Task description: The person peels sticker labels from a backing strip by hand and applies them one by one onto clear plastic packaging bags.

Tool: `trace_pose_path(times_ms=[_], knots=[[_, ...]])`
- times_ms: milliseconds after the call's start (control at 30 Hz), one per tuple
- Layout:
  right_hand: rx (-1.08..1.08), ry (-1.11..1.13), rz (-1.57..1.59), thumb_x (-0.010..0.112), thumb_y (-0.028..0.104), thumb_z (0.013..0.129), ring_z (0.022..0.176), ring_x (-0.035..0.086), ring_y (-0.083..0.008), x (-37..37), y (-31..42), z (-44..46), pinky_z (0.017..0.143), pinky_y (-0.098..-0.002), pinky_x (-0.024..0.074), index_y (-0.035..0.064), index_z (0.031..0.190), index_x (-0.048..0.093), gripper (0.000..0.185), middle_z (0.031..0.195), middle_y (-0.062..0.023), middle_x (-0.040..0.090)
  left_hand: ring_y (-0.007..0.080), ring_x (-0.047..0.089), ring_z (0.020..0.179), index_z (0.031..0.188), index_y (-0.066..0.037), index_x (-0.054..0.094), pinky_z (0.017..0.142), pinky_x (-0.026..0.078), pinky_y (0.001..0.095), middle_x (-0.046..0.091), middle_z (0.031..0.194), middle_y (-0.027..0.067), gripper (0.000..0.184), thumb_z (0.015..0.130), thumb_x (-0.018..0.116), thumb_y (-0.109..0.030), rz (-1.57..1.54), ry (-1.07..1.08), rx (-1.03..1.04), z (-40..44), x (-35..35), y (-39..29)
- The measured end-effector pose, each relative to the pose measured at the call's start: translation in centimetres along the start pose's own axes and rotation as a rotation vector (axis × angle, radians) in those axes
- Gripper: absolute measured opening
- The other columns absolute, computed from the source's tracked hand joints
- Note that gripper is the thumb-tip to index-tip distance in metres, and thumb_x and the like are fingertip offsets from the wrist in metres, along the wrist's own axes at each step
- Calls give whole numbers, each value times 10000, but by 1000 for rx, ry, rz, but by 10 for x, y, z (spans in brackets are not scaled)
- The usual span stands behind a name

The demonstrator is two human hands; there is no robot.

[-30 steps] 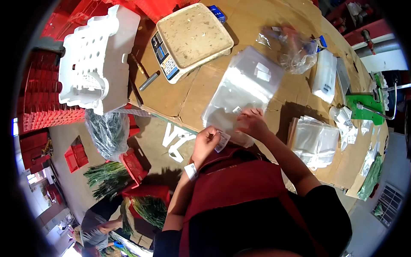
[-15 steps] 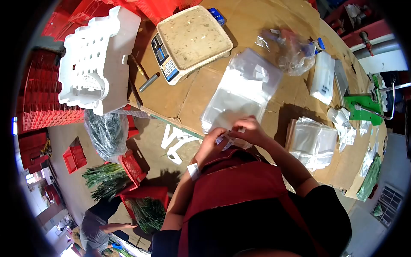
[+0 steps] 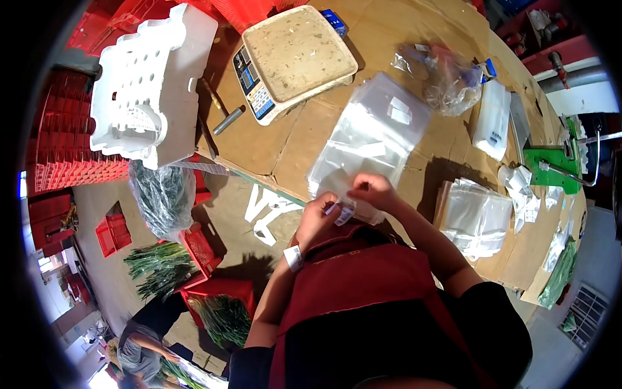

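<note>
In my left hand (image 3: 315,219), closed near my apron, is a small strip of white printed labels (image 3: 344,214). A white tag is on the left wrist. My right hand (image 3: 374,192) is just to its right, over the near end of the clear plastic bags (image 3: 353,162), with thumb and forefinger pinched together. Whatever may be between those fingertips is too small to make out. The bags lie in an overlapping pile on the cardboard-covered table, and a white label (image 3: 400,111) shows on the far part.
A scale (image 3: 298,55) stands behind the bags, left of them a white crate (image 3: 146,91). Another bag stack (image 3: 476,217) and a green tape dispenser (image 3: 551,167) are to the right. Red crates (image 3: 223,295) of leafy green stalks stand on the floor, near another person (image 3: 139,350).
My right hand has drawn slightly up and away from my left, widening the gap between them. The label strip in my left hand shows more fully. The other person has shifted a little.
</note>
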State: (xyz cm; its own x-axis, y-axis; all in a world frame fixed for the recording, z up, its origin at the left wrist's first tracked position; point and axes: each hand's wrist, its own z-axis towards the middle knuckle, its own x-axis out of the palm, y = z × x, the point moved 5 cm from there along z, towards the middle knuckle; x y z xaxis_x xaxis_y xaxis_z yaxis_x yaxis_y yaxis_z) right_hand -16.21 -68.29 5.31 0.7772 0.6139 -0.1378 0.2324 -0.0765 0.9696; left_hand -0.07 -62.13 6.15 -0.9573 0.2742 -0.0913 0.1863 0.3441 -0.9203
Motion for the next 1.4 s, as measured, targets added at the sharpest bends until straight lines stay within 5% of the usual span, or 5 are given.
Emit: trace_pose_path(times_ms=[767,1000,1133,1300,1400], knots=[[-49,-543,-966,751,336,621,710,603,-219,-34,8,-1,726,-393,426,160,841,619,311,797,-24,627,53,500,615,809,-16,586,555,414,220,613,705,25,70,816,634,-66,3,-61,-22,4,-4,10],[-248,-282,-945,716,285,693,868,568,-213,-17,-4,-16,833,-341,368,145,782,631,187,818,-16,606,79,460,568,699,-21,470,521,398,251,564,656,21,168,805,599,-37,-82,-65,110,3,-7,11],[98,-226,21,683,139,737,789,555,-163,-52,0,-9,804,-314,394,61,810,621,123,819,-49,605,92,457,552,741,-14,509,509,392,260,557,640,37,136,810,617,-60,-43,-77,47,2,-7,10],[-535,-1005,-1121,671,77,767,769,555,-121,-74,112,-40,712,-272,431,5,874,638,134,846,-61,619,184,554,574,832,-27,574,550,443,300,575,655,105,102,818,639,-106,73,-154,42,3,-6,9],[-506,-427,-854,713,232,714,844,540,-159,-16,85,-26,787,-309,331,113,853,654,193,878,-4,608,210,584,600,852,-37,585,580,459,313,585,649,109,114,831,628,-140,18,-145,215,4,9,-10]])
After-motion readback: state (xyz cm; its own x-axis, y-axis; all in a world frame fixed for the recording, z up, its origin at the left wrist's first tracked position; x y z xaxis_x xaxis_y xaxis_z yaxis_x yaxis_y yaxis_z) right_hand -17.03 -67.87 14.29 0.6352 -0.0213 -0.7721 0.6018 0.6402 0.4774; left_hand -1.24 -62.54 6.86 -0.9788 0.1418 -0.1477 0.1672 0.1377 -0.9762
